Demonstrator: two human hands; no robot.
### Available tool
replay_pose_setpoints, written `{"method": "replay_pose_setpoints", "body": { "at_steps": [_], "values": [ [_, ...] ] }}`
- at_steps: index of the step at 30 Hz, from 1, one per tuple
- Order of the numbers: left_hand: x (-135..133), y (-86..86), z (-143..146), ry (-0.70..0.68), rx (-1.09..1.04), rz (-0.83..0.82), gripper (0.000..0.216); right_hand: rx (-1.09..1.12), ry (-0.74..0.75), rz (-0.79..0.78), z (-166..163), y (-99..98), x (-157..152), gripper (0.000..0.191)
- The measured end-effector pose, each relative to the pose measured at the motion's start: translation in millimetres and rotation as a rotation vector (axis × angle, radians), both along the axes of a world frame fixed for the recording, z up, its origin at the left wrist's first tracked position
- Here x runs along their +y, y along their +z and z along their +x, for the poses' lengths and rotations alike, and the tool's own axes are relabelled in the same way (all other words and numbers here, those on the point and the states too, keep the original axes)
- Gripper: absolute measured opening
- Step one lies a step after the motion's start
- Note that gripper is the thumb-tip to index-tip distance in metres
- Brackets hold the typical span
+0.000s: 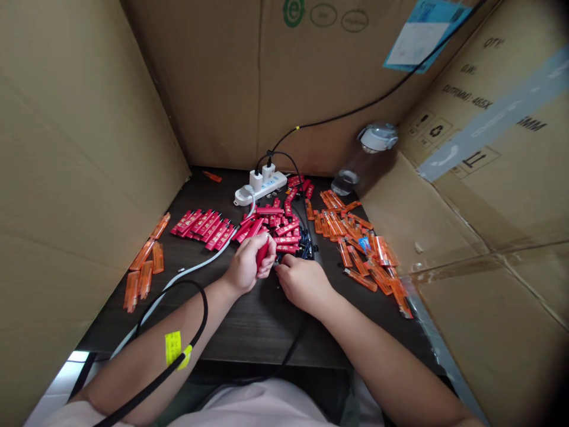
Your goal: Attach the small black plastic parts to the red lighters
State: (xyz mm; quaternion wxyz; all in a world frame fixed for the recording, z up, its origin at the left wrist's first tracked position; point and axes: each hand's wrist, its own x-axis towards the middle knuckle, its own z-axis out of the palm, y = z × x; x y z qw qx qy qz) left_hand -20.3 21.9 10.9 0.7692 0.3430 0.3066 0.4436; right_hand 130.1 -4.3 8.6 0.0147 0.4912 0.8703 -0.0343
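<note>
My left hand [250, 264] is wrapped round a red lighter [262, 254], held at a tilt above the table's middle. Close beside it, my right hand [300, 281] is low at the near edge of a heap of small dark parts [305, 243], its fingers pinched together. Whatever those fingertips hold, if anything, is hidden. Just beyond both hands lies a loose pile of red lighters [287, 228] with gold lettering. To the left, more red lighters [203, 227] lie side by side in slanting rows.
Clear orange lighters [338, 225] are scattered at right, others [144, 273] at left. A white power strip [262, 188] with plugged chargers stands behind the pile. A water bottle [360, 157] leans at the back right. Cardboard walls [213, 77] surround the dark table [249, 332]; a black cable [155, 385] crosses my left forearm.
</note>
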Motion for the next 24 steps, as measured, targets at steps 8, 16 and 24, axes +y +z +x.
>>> {"method": "replay_pose_setpoints", "body": {
  "at_steps": [8, 16, 24],
  "values": [
    [-1, 1.1, 0, -0.055, 0.023, -0.042, 0.034, 1.103, -0.179, -0.252, 23, -0.8, 9, 0.018],
    [3, 3.6, 0, -0.331, 0.061, -0.149, 0.051, 1.811, -0.429, -0.872, 35, 7.5, 16, 0.023],
    [1, 2.0, 1, -0.197, 0.054, -0.079, 0.033, 1.791, -0.387, -0.702, 32, 10.1, 12, 0.028]
  ]
}}
